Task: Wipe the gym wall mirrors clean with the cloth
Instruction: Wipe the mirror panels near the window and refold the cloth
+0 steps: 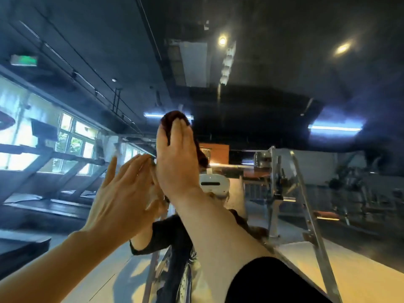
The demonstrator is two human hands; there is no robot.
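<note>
Head view: right hand (177, 158) is pressing a dark cloth (175, 118) flat-fingered against the mirror (284, 84).
Cloth is mostly lying hidden beneath the fingers; left hand (122, 193) is resting alongside, fingers straight, holding nothing.

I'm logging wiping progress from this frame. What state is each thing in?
right hand: flat, fingers straight, pressing the cloth to the mirror
cloth: dark, bunched under the right hand's fingers
left hand: open, fingers straight, holding nothing
mirror: reflecting the gym
ceiling lights: on
</note>
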